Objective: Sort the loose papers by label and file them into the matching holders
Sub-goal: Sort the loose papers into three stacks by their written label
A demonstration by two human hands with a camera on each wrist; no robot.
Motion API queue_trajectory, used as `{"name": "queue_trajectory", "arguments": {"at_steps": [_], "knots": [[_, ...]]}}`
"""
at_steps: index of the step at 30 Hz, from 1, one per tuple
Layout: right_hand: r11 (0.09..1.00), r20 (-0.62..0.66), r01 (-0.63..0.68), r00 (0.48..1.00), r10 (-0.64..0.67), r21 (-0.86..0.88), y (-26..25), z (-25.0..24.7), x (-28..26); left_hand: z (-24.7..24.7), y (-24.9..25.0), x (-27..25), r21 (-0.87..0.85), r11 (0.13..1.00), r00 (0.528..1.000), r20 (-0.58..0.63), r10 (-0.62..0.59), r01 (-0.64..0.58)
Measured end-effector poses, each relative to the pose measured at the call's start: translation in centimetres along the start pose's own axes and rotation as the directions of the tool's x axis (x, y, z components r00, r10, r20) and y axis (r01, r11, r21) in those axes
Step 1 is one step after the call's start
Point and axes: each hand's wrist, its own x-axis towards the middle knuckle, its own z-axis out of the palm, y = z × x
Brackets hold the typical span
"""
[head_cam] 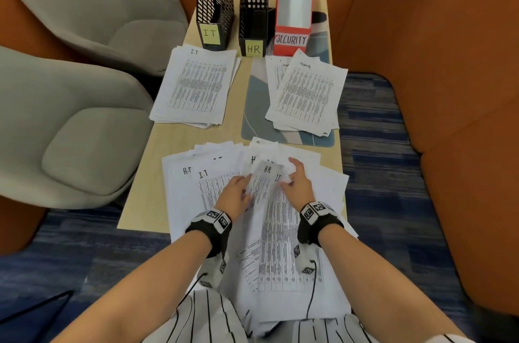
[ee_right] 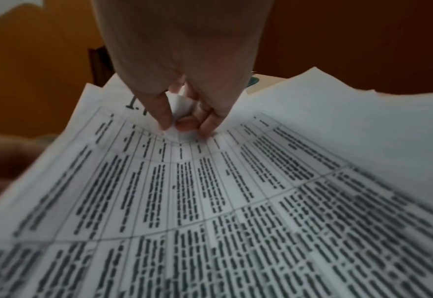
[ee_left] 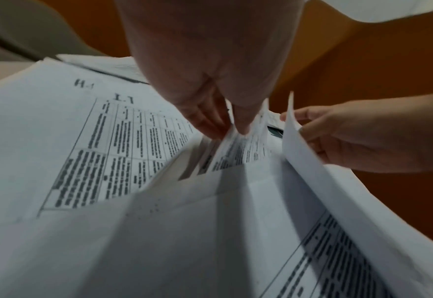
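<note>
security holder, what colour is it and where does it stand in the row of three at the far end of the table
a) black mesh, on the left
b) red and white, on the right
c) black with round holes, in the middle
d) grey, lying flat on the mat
b: in the head view the holder labelled SECURITY is red and white and stands upright at the right end of the row, beside the HR holder.

The head view looks forward and down from above the counter (head_cam: pixel 146 202), taking in both forearms and 3 holders at the far end. The left wrist view sits very near the loose papers (ee_left: pixel 159 231), facing along the left hand (ee_left: pixel 210 70). The right wrist view does likewise along the right hand (ee_right: pixel 184 60). All 3 share those fanned papers.
</note>
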Motion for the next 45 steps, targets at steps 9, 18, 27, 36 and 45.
{"name": "queue_trajectory", "arguments": {"at_steps": [9, 18, 27, 36, 45], "knots": [[0.998, -0.048, 0.063, 0.997, -0.064, -0.013, -2.1, -2.2, 1.1, -0.6, -0.3, 0.7, -0.307, 0.905, 0.921, -0.161, -0.356, 0.295], [0.962, -0.301, -0.256, 0.929, 0.217, -0.096, 0.2, -5.4, 1.7, -1.7, 0.3, 0.3, 0.208, 0.977, 0.977, 0.212, 0.002, -0.047], [0.949, -0.423, -0.271, 0.888, 0.18, -0.164, 1.8, -6.6, 1.1, -0.3, -1.1, 1.3, -0.099, 0.974, 0.979, 0.032, -0.204, 0.206], [0.949, -0.315, -0.072, 0.949, -0.03, -0.307, 1.3, -6.3, 2.0, -2.2, -3.6, 0.8, -0.274, 0.915, 0.951, -0.004, -0.309, 0.296], [0.962, -0.001, 0.103, 0.994, -0.107, -0.253, -1.7, -5.0, 4.4, -1.8, -2.2, 0.8, -0.388, 0.887, 0.967, 0.073, -0.242, 0.251]]}}
